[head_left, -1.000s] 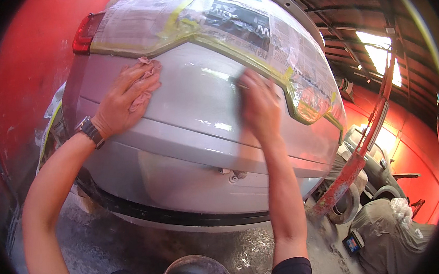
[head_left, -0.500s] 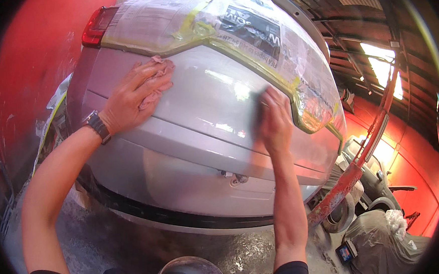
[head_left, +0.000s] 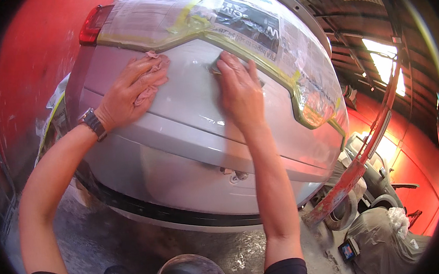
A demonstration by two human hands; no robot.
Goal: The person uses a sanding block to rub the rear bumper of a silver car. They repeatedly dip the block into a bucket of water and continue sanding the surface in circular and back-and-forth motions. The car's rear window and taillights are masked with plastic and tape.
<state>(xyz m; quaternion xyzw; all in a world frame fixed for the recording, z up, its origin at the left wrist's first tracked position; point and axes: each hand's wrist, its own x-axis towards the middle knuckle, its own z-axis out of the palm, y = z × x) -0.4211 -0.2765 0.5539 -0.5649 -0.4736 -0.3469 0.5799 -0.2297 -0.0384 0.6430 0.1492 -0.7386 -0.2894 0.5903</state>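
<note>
The rear of a car stands before me, its silver-grey tailgate (head_left: 187,101) wet and shiny in places. My left hand (head_left: 128,90) presses a crumpled pink cloth (head_left: 161,72) against the panel's upper left, fingers closed over it. Farther right, my right hand (head_left: 240,88) lies on the panel just below the taped edge. Under its fingers shows the dark edge of a thin piece (head_left: 216,67), which looks like sandpaper; most of it is hidden. Yellow-green masking tape (head_left: 246,47) borders the window, which is covered with newspaper (head_left: 286,37) and plastic film.
A bucket (head_left: 189,259) stands on the wet floor (head_left: 125,243) below the black bumper trim (head_left: 169,213). A red tail light (head_left: 90,28) is at upper left. On the right are a worn red post (head_left: 336,192), a tyre (head_left: 344,212) and a covered heap (head_left: 379,237).
My right hand has slid up and to the left across the panel, from near the right side of the tape toward the middle. The left hand and pink cloth have barely moved.
</note>
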